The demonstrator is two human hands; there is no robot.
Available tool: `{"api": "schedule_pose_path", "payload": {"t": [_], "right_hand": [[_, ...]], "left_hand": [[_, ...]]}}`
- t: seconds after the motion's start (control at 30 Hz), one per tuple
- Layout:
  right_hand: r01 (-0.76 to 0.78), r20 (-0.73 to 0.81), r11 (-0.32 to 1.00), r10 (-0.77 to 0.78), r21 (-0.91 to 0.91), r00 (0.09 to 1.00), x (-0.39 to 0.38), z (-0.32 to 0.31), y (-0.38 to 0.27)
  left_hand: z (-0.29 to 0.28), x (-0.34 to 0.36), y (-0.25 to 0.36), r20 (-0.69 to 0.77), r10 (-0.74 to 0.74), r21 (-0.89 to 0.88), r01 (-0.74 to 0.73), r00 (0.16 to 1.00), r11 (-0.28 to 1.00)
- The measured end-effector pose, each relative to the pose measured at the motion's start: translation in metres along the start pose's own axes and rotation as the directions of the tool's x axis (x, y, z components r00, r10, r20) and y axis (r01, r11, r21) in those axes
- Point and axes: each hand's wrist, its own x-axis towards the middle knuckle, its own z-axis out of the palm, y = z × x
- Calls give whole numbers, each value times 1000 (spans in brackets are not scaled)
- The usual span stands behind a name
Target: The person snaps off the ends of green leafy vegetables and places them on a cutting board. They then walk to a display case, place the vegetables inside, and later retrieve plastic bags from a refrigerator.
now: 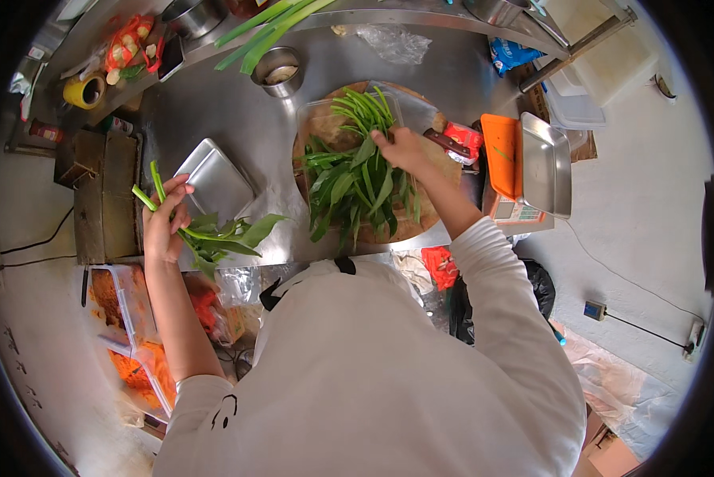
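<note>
My left hand (168, 215) grips a few leafy green stalks (230, 234), held at the left over the counter's front edge beside an empty-looking steel tray (214, 179). My right hand (403, 149) is closed on the pile of leafy greens (345, 183), near the upper stems. The pile lies over a clear plastic tray (309, 119) on a round wooden board (444, 211). Just right of my right hand are a wooden-handled knife (440, 140) and a red packet (466, 135).
An orange tray (500, 151) and steel pan (549, 171) sit on a scale at the right. A steel bowl (277, 71), plastic bag (397, 44) and green stalks (265, 28) are at the back. A metal box (102, 191) stands left, above tubs (138, 366) of orange food.
</note>
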Motion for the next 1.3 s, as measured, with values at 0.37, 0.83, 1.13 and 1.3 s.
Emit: {"api": "schedule_pose_path", "payload": {"t": [0.37,0.83,1.13,1.3], "right_hand": [[219,-418,933,-84,286,904,-23,-66,29],[548,-410,630,-367,551,835,-126,-72,-99],[578,-230,493,-596,650,769,-118,-27,-179],[539,-192,422,-630,729,753,-107,-40,-181]], "left_hand": [[-5,-5,-4,17,9,-61,-8,1000,998],[89,14,45,611,124,-448,212,782,868],[135,12,56,605,154,-408,139,781,902],[132,11,62,620,228,-402,55,750,914]]}}
